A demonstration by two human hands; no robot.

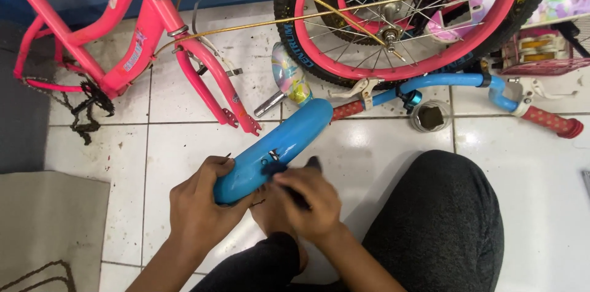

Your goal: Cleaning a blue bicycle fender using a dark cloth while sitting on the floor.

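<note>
The left hand (200, 206) has its grip wrapped round the near end of a blue mudguard (273, 147); the right hand (307, 197) pinches a dark tool (294, 189) against the mudguard's middle.

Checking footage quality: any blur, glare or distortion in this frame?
Head view: evenly lit, soft shadows; right hand motion-blurred over the blue fender; left hand sharper; glare streak along the fender; slight wide-angle bending at the edges; pink frame crisp.
</note>
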